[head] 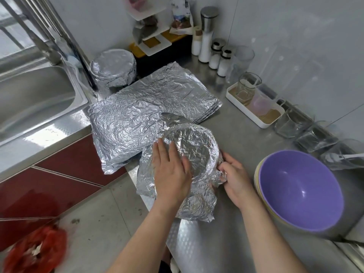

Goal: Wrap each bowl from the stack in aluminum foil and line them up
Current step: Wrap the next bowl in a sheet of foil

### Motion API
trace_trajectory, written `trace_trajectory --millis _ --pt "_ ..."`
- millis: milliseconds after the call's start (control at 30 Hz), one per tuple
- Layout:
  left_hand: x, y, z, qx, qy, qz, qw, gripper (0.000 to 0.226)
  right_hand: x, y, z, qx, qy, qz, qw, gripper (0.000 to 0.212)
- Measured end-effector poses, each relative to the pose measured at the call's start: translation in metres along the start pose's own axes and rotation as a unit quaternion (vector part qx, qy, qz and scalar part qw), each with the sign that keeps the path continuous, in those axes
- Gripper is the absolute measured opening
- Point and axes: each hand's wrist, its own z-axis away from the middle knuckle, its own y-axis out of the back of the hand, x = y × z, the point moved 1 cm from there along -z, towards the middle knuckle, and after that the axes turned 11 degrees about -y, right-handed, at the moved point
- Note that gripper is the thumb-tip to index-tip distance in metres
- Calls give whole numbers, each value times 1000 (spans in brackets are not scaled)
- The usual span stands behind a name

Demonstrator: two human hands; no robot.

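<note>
A bowl covered in crinkled aluminum foil (194,148) sits on the steel counter at its front edge. My left hand (171,170) lies flat on the foil at the bowl's near left rim. My right hand (234,176) pinches the foil against the bowl's right side. Loose foil hangs down toward me over the counter edge. A stack of bowls with a purple one on top (299,190) stands to the right. A pile of foil sheets (145,113) lies behind the bowl. A foil-wrapped stack of bowls (113,68) stands at the back, beside the sink.
A steel sink (29,95) fills the left. Shakers and jars (214,56), a white tray with cups (254,107) and several glasses (307,133) line the back and right wall. A red cabinet front (59,174) and grey floor lie below.
</note>
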Motion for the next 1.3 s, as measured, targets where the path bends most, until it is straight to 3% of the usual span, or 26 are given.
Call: trace_trajectory --millis 167,333,400,500,567,700,767,867,1000,1133,1300 --pt "1 9 0 7 41 12 999 56 -4 -3 -6 105 30 98 989 49" --pt "-15 19 -26 9 71 0 997 54 -8 -6 -3 156 64 153 974 41" --pt "-24 11 -34 2 44 11 999 53 -7 -9 -2 198 105 248 942 37" --pt "-26 -1 -33 11 5 4 1000 45 -5 -16 5 259 175 407 858 32" --pt "-25 -4 -30 22 2 -9 1000 44 -4 -22 11 241 181 401 865 34" --pt "-24 -5 -29 29 10 -26 999 49 -7 -27 20 185 140 310 922 28" --pt "-22 -7 -29 16 15 -38 999 51 -14 -29 21 189 121 322 920 32" --pt "-23 -10 -27 -2 13 -56 998 51 -26 -34 13 208 102 312 921 17" --pt "-12 -5 -22 22 11 -18 1000 53 -32 -41 -4 169 83 303 934 41" --pt "-6 -5 -20 40 9 -10 999 55 -23 -43 -13 203 100 328 917 33" --pt "-14 -9 -18 25 15 -9 1000 58 -19 -43 -4 241 100 308 915 41"
